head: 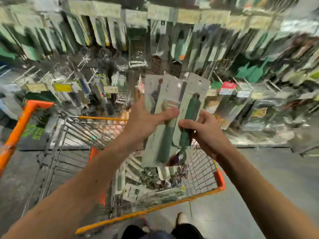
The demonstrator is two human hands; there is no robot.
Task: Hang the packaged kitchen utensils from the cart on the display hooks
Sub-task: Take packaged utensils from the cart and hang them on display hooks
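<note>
Grey-green card backs mark the packaged utensils (170, 95), three as far as I can count, fanned upright in front of me above the cart (155, 210). My left hand (148, 119) grips the fan from behind, with the thumb (170, 112) laid across the fronts of the left and middle packs. My right hand (204, 130) pinches the rightmost pack (193, 94), thumb on the front and fingers curled behind its edge. That pack carries a tool with a dark green handle (190, 109). Two of the packs show a hang hole near the top edge. Their print is too blurred to read.

Cart: a wire basket with an orange rim, directly below my hands. More packs (138, 192) of a similar kind lie heaped in its bottom.

Display hooks (27, 72): metal prongs project from the wall ahead on the left, some with a yellow label (63, 87) or a pale one at the front. Rows of hanging goods (138, 42) cover the wall above and to the right, too smeared to identify.

Second cart (29, 107): orange handle, standing just left of the first.

Floor (267, 178): grey and smooth. My shoes (181, 219) show at the lower edge, near the cart's rim.
</note>
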